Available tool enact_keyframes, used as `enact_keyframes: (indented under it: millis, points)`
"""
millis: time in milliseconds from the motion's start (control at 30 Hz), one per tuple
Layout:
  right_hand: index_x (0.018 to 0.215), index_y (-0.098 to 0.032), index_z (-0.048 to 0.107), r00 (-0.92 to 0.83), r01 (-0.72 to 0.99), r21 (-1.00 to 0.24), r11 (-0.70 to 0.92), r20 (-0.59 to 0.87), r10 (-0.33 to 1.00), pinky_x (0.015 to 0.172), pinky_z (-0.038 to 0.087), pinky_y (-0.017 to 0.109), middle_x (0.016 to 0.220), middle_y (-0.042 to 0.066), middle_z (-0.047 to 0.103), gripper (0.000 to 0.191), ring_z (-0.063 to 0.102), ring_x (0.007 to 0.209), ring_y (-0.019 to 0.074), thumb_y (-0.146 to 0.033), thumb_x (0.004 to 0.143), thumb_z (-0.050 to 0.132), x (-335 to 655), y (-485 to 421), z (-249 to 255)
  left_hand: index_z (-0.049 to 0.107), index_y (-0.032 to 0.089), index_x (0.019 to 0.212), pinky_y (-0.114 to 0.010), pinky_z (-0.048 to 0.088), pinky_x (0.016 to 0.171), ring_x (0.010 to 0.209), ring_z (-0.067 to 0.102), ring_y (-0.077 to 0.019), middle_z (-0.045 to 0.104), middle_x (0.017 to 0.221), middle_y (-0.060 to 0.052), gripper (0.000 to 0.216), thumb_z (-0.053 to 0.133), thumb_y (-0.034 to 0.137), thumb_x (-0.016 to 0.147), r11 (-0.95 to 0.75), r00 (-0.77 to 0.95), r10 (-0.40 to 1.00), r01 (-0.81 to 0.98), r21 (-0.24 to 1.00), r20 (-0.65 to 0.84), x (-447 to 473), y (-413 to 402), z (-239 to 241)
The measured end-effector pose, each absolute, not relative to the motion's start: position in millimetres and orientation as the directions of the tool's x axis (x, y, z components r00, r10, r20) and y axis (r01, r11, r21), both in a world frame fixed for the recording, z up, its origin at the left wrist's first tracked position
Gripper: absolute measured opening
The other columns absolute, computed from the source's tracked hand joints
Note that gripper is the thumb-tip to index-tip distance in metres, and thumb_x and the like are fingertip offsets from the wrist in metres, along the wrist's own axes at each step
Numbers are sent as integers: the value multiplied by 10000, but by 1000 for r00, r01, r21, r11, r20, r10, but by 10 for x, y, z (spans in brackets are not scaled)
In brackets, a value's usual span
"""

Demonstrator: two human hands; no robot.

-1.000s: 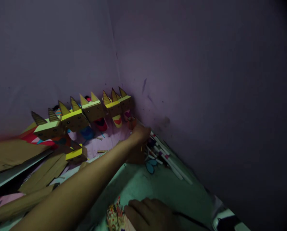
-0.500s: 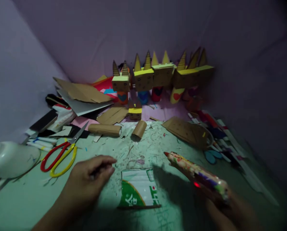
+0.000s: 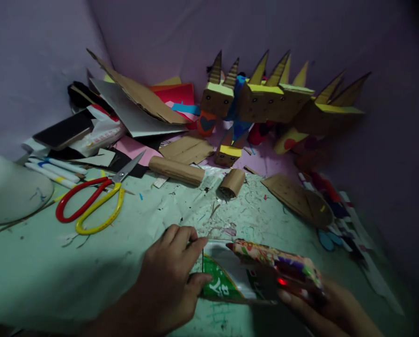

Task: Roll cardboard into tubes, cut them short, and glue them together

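Note:
My right hand (image 3: 330, 304) is closed around a hot glue gun (image 3: 279, 260) covered in a colourful pattern, with a red light glowing on its side. Its red nozzle points left, over the upper part of a rectangular cardboard piece (image 3: 230, 278) printed green and white. Thumb and forefinger spread apart, my left hand (image 3: 176, 271) is at the left edge of that piece; the fingertips appear to touch its corners. The glue gun and its shadow cover the right side of the piece. Whether the nozzle touches the cardboard I cannot tell.
Red-and-yellow scissors (image 3: 97, 201) lie at left beside a white container (image 3: 12, 192) and markers (image 3: 53, 173). Rolled cardboard tubes (image 3: 176, 171) lie farther back. Several cardboard figures with pointed horns (image 3: 218, 100) stand behind. A cut cardboard shape (image 3: 297, 199) lies at right.
My left hand has moved right to the cardboard's edge, its fingers spreading. The glue gun has come left over the piece. The view has turned somewhat left.

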State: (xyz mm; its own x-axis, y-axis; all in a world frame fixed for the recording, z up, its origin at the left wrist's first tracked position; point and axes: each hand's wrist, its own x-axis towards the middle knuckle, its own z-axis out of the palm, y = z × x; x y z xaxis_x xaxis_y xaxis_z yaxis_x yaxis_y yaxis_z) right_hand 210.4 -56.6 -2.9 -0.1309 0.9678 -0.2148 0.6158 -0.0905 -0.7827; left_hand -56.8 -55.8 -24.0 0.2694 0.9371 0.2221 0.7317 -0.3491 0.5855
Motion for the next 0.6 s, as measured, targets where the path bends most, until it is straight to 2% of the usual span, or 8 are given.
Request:
enact_keyframes:
  millis: [133,200,300,367,467,600]
  points:
    - [946,-219,731,-190,610,-791,-33,-186,964,455,570,229,736,66,752,336,695,573,204,-470,741,643,1945,-443,35,611,164,961,-329,482,631,775,542,-196,639,877,-71,211,516,105,782,-507,271,860,559,657,432,-604,-589,-251]
    - [895,-219,736,-197,619,-785,-23,-184,963,398,544,212,625,43,727,313,665,484,183,-473,738,643,1903,-430,46,614,162,946,-308,484,624,759,563,-180,675,887,-65,211,448,126,821,-637,365,771,440,633,523,-623,-595,-255]
    - [866,-215,733,-152,652,-759,-3,-134,979,461,570,218,718,56,747,300,697,568,197,-473,745,638,1892,-446,65,618,132,992,-339,509,690,858,604,-212,694,1011,-90,261,422,146,820,-708,528,703,456,540,476,-624,-602,-256]
    - [886,-220,730,-222,662,-748,50,-132,966,513,584,225,757,56,751,298,713,640,211,-469,766,618,1873,-444,102,632,105,968,-358,513,706,878,613,-230,695,1025,-108,270,413,115,811,-711,562,702,533,458,437,-604,-610,-258]
    - [970,-243,713,-382,642,-750,159,-133,915,493,577,218,675,34,733,322,705,608,200,-477,833,539,1796,-397,169,644,85,957,-360,512,693,855,613,-232,707,986,-112,275,397,122,841,-738,586,674,566,368,450,-567,-620,-269]
    - [1083,-247,665,-451,633,-734,245,-94,887,609,601,270,851,63,747,345,713,697,209,-458,881,480,1694,-312,192,643,88,987,-351,504,703,868,606,-227,707,972,-122,259,420,146,870,-751,607,658,572,329,445,-559,-621,-288]
